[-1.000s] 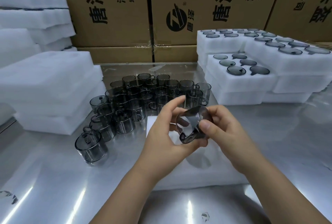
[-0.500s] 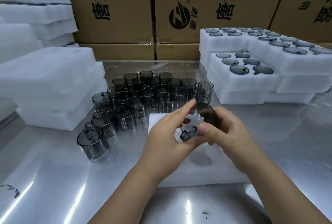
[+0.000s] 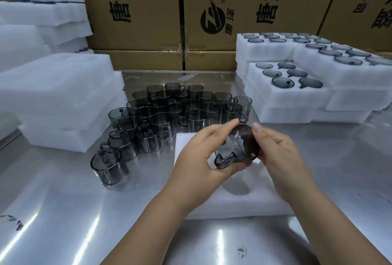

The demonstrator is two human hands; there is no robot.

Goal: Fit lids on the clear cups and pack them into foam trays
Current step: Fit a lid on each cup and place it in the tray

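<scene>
Both hands hold one smoky clear cup (image 3: 237,150) on its side above a white foam tray (image 3: 244,203). My left hand (image 3: 197,158) grips the cup's body from the left, its handle pointing down toward me. My right hand (image 3: 275,154) pinches the dark round lid (image 3: 247,141) at the cup's mouth. An empty round pocket (image 3: 236,187) in the tray lies just below the cup. Several more smoky cups (image 3: 182,109) stand crowded on the steel table behind, some with lids on.
Filled foam trays (image 3: 297,95) are stacked at the right, cups in their pockets. Blank foam trays (image 3: 55,99) are piled at the left. Printed cardboard boxes (image 3: 135,10) wall off the back. A lone lidded cup (image 3: 109,167) stands nearest on the left of the steel table (image 3: 63,211).
The cup has turned in my hands: its handle now points down toward me and the lid faces right. Both hands have shifted slightly right above the tray.
</scene>
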